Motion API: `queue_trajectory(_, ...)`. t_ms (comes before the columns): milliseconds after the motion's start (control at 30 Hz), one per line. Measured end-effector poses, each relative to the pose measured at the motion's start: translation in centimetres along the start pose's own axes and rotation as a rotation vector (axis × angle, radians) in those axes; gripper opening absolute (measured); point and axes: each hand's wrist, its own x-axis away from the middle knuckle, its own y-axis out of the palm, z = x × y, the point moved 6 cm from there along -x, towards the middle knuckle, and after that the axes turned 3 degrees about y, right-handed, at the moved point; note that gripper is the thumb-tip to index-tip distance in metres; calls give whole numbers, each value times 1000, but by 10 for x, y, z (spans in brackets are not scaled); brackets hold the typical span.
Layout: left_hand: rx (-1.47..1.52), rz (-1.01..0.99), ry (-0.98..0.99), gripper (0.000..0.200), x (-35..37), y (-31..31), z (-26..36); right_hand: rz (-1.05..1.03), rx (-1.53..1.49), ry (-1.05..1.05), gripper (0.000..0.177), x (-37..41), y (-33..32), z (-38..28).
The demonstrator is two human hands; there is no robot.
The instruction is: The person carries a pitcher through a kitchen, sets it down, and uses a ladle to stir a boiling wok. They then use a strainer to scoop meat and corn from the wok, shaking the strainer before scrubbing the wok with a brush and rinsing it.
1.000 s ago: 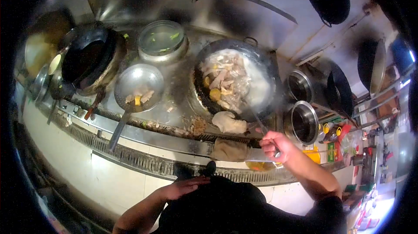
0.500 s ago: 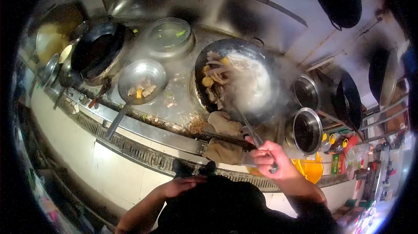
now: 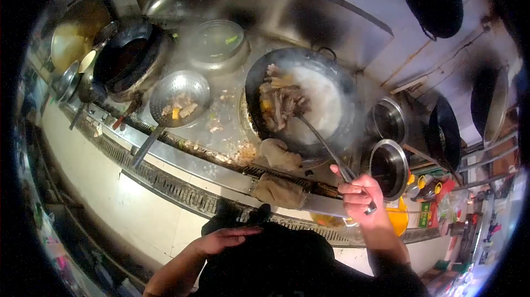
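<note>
My right hand point(image 3: 361, 195) is wrapped round the handle of a long metal ladle point(image 3: 323, 142). The ladle reaches into a large black wok point(image 3: 343, 106), its head hidden among chunks of meat and yellow pieces point(image 3: 284, 103). Steaming whitish liquid point(image 3: 323, 84) fills the wok's other side. Held in front of my dark clothing at the waist, my left hand point(image 3: 229, 239) has its fingers stretched out and holds nothing. Between the wok and me lie two brownish cloths, one point(image 3: 280, 154) against the wok and one point(image 3: 280, 191) over the stove's front edge.
A perforated strainer point(image 3: 187, 84) with some food in it rests left of the wok, its handle pointing toward me. Behind it stands a round lidded-looking vessel point(image 3: 218, 43). Another dark wok point(image 3: 121, 59) sits far left. Two metal pots point(image 3: 389, 170) stand to the right.
My right hand has shifted right and slightly up with the ladle. The meat in the wok is gathered more toward the middle, around the ladle's end. My left hand stays at the waist.
</note>
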Motion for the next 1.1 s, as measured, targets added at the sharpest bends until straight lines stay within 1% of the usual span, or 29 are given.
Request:
queue_trajectory(67, 59, 41, 8, 47, -3, -2, -6, 22, 40, -27, 45, 1, 0, -3)
queue_trajectory(133, 46, 61, 0, 47, -4, -14, -30, 51, 107, -85, 45, -1, 2, -7)
queue_trajectory(167, 35, 82, -10, 49, -4, -22, -32, 49, 107, -100, 45, -1, 2, -8)
queue_trajectory(200, 29, 67, -10, 49, -1, -28, -32, 6, 60, -109, 49, -2, 2, -8)
queue_trajectory(233, -65, 152, -203, 48, 6, -40, -41, -37, 11, -118, 53, -4, 2, -7)
queue_trajectory(267, -162, 237, -393, 47, 15, -54, -48, -37, 10, -136, 53, -7, 3, -4)
queue_trajectory(300, -168, 221, -392, 47, 22, -63, -53, -40, -9, -133, 53, -12, 6, -1)
queue_trajectory(367, -369, 360, -496, 44, 49, -103, -84, -54, -46, -131, 51, -24, 8, 5)
queue_trajectory(400, -372, 356, -485, 44, 64, -124, -116, -55, -37, -138, 51, -31, 12, 8)
queue_trajectory(467, -840, 393, -182, 32, 101, -170, -177, 47, 58, -168, 46, -44, 13, 15)
queue_trajectory(500, -988, 435, -92, 28, 127, -191, -205, 52, 62, -165, 46, -49, 16, 20)
queue_trajectory(533, -1136, 477, -1, 24, 146, -205, -215, 50, 54, -168, 46, -55, 18, 25)
queue_trajectory(600, -944, 643, -450, 24, 190, -220, -208, 49, 46, -172, 46, -69, 25, 37)
queue_trajectory(667, -1155, 468, -423, 27, 241, -246, -279, 44, 51, -188, 46, -80, 36, 50)
queue_trajectory(700, -1103, 495, -490, 24, 273, -256, -316, 56, 49, -200, 47, -86, 45, 58)
queue_trajectory(733, -1049, 522, -557, 22, 298, -262, -336, 60, 49, -200, 47, -91, 53, 65)
queue_trajectory(767, -1046, 521, -557, 22, 316, -265, -343, 74, 79, -197, 48, -98, 60, 72)
queue_trajectory(833, -1007, 623, -613, 20, 348, -276, -352, 89, 111, -190, 49, -112, 74, 85)
queue_trajectory(900, -1005, 624, -599, 18, 351, -277, -321, 22, 78, -154, 56, -130, 91, 100)
queue_trajectory(933, -1006, 620, -587, 16, 347, -275, -300, 22, 81, -145, 56, -140, 97, 106)
queue_trajectory(967, -999, 629, -591, 16, 345, -276, -298, 63, 111, -110, 55, -150, 101, 113)
queue_trajectory(1000, -993, 677, -515, 14, 342, -280, -296, 102, 142, -74, 54, -161, 105, 119)
queue_trajectory(1033, -985, 726, -439, 13, 339, -286, -299, 108, 152, -59, 53, -174, 110, 125)
queue_trajectory(1067, -828, 741, -561, 11, 338, -300, -336, 105, 157, -45, 53, -187, 109, 130)
queue_trajectory(1100, -954, 709, -428, 11, 327, -297, -315, 61, 133, -17, 55, -202, 105, 133)
